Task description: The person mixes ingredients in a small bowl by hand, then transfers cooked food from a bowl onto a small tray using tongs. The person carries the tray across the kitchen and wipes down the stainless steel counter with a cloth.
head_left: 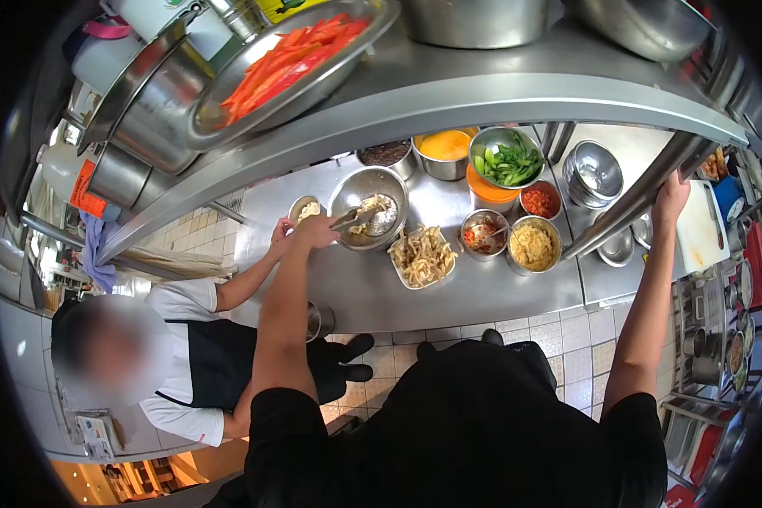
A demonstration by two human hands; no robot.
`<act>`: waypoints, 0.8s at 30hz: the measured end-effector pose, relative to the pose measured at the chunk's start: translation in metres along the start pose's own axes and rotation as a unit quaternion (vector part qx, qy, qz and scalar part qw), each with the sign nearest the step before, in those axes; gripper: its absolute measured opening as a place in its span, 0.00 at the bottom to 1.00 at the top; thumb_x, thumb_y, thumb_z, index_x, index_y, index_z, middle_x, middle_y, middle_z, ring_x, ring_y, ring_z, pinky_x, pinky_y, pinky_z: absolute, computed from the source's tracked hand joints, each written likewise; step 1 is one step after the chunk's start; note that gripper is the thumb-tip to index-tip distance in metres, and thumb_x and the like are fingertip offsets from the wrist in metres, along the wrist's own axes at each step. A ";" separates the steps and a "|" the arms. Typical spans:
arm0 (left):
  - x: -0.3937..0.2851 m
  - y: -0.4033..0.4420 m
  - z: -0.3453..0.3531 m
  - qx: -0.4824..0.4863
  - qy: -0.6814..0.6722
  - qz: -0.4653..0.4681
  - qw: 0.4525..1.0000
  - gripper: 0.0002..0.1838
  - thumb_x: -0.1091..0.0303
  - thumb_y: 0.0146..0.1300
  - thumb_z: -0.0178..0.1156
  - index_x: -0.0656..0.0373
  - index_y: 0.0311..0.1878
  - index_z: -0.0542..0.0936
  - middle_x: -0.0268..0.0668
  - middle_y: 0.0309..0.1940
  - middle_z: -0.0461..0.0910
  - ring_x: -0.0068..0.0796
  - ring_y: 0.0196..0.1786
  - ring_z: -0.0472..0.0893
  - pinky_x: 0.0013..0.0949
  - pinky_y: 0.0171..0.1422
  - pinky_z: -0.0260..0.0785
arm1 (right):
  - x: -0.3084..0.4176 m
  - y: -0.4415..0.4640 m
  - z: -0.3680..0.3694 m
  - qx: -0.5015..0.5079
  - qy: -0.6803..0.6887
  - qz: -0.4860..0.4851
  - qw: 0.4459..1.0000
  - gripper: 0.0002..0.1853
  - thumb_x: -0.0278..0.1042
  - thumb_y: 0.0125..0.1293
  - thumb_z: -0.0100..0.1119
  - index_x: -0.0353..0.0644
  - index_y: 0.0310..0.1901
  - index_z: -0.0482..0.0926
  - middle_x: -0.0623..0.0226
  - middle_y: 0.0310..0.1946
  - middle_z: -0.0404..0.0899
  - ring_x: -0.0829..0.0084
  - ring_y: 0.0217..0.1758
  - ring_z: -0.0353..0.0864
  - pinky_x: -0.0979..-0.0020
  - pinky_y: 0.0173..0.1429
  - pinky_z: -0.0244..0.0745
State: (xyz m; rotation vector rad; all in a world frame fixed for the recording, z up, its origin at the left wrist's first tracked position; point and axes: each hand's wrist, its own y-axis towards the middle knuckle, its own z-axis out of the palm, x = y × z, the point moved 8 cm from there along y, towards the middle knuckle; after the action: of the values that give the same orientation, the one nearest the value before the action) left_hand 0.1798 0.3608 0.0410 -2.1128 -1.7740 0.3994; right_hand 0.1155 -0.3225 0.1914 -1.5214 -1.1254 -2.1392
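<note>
My left hand (315,231) is closed around metal tongs (347,222), which reach into a steel mixing bowl (340,186). Pale food (372,206) is at their tips, over the white powdery bowl bottom. To the right of the bowl, a white tray (415,285) is heaped with pale strips, perhaps chicken feet (423,254). Far to the right, my right hand (672,195) is raised against the slanted metal shelf post (635,199) and seems to grip it; its fingertips are partly hidden. A small steel cup (305,206) stands left of the bowl, near a co-worker's hand (281,235).
A co-worker in a dark apron (220,351) stands at left. Overhead, a steel shelf (449,102) carries a dish of red pepper strips (292,59) and several pots. Behind the tray are green peppers (508,161), orange liquid (444,146), chopped chili (540,201) and minced garlic (533,245).
</note>
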 end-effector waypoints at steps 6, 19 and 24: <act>-0.026 -0.048 -0.034 0.032 -0.050 0.011 0.998 0.29 0.52 0.55 0.56 0.44 0.62 0.67 0.45 0.50 0.76 0.39 0.54 0.73 0.35 0.59 0.61 | 0.015 -0.007 0.009 0.017 -0.009 -0.018 1.000 0.14 0.37 0.61 0.52 0.42 0.20 0.71 0.75 0.13 0.65 0.84 0.16 0.62 0.79 0.22 0.54; -0.135 -0.101 0.002 0.037 0.049 -0.057 0.997 0.28 0.54 0.57 0.54 0.45 0.62 0.65 0.40 0.46 0.77 0.41 0.53 0.74 0.40 0.57 0.66 | 0.012 -0.010 0.009 0.012 0.028 0.018 0.999 0.12 0.36 0.61 0.54 0.40 0.22 0.73 0.74 0.13 0.67 0.83 0.16 0.64 0.79 0.22 0.56; -0.127 -0.104 0.013 0.023 0.011 -0.067 0.997 0.29 0.55 0.56 0.56 0.43 0.63 0.64 0.39 0.49 0.75 0.41 0.54 0.73 0.40 0.58 0.66 | 0.006 -0.008 0.009 0.039 0.031 0.020 0.999 0.12 0.35 0.61 0.54 0.41 0.22 0.72 0.74 0.13 0.67 0.84 0.16 0.64 0.80 0.22 0.56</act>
State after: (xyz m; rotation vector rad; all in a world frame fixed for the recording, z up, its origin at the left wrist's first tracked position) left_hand 0.0597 0.2528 0.0741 -1.9459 -1.8632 0.3766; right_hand 0.1141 -0.3091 0.1942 -1.4222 -1.1344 -2.0775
